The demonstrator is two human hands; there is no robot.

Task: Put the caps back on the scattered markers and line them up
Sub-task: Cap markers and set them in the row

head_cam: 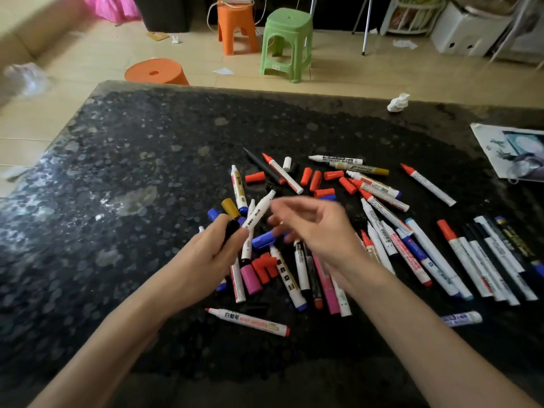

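Observation:
Several uncapped markers and loose caps lie in a heap on the dark speckled table [117, 172]. My left hand [206, 257] grips a white marker [259, 214] by its black end, tip pointing up and away. My right hand [315, 228] hovers just right of it, blurred, fingers loosely curled; I cannot make out anything in them. Red caps [315, 181] lie scattered beyond the hands, more red caps [265, 267] and a pink cap [250, 279] sit below my left hand. A blue cap [263, 240] lies between the hands. Capped markers [485, 260] lie side by side at the right.
A crumpled white tissue [398, 103] sits near the far table edge and a printed sheet [512, 151] lies at the right edge. Beyond the table stand a green stool [287, 42] and an orange stool [235, 28]; another orange stool [156, 72] is by the far edge.

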